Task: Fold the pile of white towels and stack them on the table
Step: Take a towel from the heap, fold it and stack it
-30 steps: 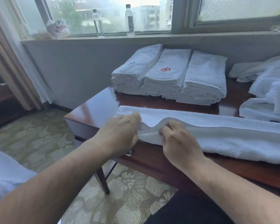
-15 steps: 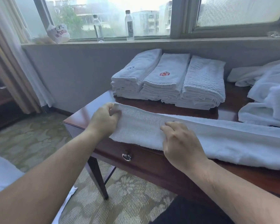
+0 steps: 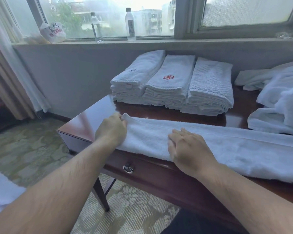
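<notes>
Nearest the camera, two bare forearms reached over the front edge of the desk (image 3: pixel 85 122). The right hand (image 3: pixel 189 147) lay flat, fingers straight, pressing the long towel (image 3: pixel 235 149) near its left part. The left hand (image 3: pixel 111 130) sat at the towel's left end with its fingers curled at that end, apparently pinching the corner, though the fingertips were hidden behind the hand.

The towel lay along the near edge of the desk as a narrow strip already folded lengthwise, its long axis running left to right and carrying on out of view at the right. The step in hand looked like squaring up the left end; the next move would probably call for lifting that end and carrying it rightward over the strip to halve its length.

Further back, three folded stacks (image 3: pixel 172 85) stood side by side, their long sides pointing away toward the window. At far right lay the unfolded pile (image 3: pixel 281 98).
</notes>
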Demonstrator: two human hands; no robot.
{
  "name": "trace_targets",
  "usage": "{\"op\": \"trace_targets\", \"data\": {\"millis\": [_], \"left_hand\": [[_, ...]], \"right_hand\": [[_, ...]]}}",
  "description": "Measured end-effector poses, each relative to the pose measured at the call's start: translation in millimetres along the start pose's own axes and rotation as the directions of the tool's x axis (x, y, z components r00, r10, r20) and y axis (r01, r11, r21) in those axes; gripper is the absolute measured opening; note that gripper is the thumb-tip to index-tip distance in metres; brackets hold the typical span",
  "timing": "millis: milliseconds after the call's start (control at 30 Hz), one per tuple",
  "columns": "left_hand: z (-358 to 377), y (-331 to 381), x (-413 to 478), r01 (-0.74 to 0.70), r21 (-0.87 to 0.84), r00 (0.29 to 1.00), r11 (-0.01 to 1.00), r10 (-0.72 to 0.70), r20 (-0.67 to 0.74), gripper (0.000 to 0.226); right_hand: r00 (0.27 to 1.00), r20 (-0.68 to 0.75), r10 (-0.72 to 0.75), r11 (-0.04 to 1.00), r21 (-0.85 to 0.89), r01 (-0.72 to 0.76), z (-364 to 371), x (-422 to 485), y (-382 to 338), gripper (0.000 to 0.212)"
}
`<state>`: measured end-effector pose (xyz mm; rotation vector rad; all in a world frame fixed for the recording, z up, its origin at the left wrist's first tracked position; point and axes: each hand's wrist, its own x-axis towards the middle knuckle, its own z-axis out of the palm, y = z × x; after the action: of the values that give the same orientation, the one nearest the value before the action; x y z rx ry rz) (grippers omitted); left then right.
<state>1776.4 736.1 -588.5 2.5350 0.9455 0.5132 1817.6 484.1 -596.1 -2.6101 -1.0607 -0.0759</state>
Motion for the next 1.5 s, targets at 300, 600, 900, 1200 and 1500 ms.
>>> {"op": "trace_targets", "data": {"millis": [300, 600, 900, 1200, 1500], "left_hand": [[4, 0, -8, 0.062, 0.062, 0.998, 0.996, -0.061, -0.022, 0.048], [-2, -1, 6, 0.077, 0.227, 0.983, 0.971, -0.112, 0.148, 0.062], [-10, 14, 6, 0.086, 0.075, 0.976, 0.993, -0.099, 0.195, 0.038], [-42, 17, -1, 0.481, -0.552, 0.852, 0.681, -0.215, 0.478, 0.038], [-57, 112, -27, 0.348, -0.629, 0.805, 0.696, 0.122, 0.581, 0.034]], "right_hand": [[0.999, 0.033, -0.041, 0.999, -0.027, 0.042, -4, 6, 1, 0.031], [0.997, -0.045, -0.061, 0.998, -0.035, 0.059, 2, 11, 2, 0.033], [0.997, -0.038, -0.071, 0.997, 0.011, 0.072, 3, 9, 5, 0.03], [0.994, -0.107, 0.033, 0.93, 0.367, 0.008, -5, 9, 9, 0.034], [0.921, 0.281, 0.269, 0.142, 0.935, -0.326, -62, 16, 16, 0.052]]}}
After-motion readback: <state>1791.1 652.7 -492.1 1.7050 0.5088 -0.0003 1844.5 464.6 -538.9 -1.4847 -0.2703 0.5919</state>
